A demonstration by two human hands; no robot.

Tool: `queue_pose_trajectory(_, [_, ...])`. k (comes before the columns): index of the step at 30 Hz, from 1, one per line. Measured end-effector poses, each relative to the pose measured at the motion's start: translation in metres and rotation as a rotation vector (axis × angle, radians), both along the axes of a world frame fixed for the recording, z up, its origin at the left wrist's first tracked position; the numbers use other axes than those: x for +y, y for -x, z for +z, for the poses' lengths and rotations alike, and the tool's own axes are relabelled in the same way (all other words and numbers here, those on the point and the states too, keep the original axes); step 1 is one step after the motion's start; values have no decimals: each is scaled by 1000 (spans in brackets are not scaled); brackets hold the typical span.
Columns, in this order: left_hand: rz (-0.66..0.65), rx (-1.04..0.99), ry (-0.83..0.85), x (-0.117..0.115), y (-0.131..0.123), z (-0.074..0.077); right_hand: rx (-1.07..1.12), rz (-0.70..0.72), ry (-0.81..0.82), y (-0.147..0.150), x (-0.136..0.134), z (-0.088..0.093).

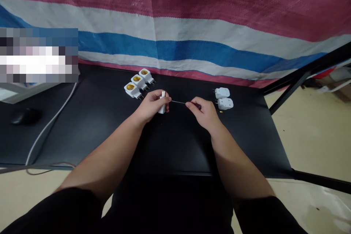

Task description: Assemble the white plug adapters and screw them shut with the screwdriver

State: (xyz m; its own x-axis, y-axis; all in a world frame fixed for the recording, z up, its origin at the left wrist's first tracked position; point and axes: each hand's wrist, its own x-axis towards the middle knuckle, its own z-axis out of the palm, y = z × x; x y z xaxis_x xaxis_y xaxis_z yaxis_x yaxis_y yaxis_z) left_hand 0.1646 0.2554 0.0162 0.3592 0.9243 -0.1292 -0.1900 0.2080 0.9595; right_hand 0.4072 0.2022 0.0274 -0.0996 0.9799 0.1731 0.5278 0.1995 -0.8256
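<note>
My left hand point(152, 106) grips a small white plastic plug housing point(162, 106) upright on the black tabletop point(175, 146). My right hand point(201, 114) pinches a small dark-handled screwdriver point(179, 102), and its thin metal shaft reaches across to the top of the housing. Behind my left hand stand three white plug-in lamp holders point(139, 82) with brass centres, in a slanted row. Right of the screwdriver lie two white plug bodies point(225, 98), and a tiny brass part point(221, 111) sits just below them.
A black computer mouse point(26, 116) and a white cable point(49, 124) lie on the left of the table. A red, white and blue woven tarp point(175, 33) hangs behind it. A black metal frame point(290, 87) stands at right, and a pale floor point(315, 135) shows beyond.
</note>
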Motion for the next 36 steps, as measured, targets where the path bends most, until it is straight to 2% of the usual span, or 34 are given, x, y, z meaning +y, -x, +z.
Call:
queue_pose_trajectory(4, [-31,33,-21,0,0,1,-1,-11,0,0,0,2])
queue_pose_trajectory(10, [18,-5,10,2,0,0,21,83,-22,-4,-1,-1])
queue_pose_trajectory(19, [-39,15,10,0,-1,-1,22,8,-32,-2,0,0])
queue_pose_trajectory(25, [22,-28,52,1,-1,1,29,59,-46,-2,-1,-7])
queue_pose_trajectory(32, [22,-34,57,0,-1,3,5,-31,-27,-2,2,-5])
queue_pose_trajectory(36, [16,-67,71,-1,-1,6,34,-62,-72,-1,2,-5])
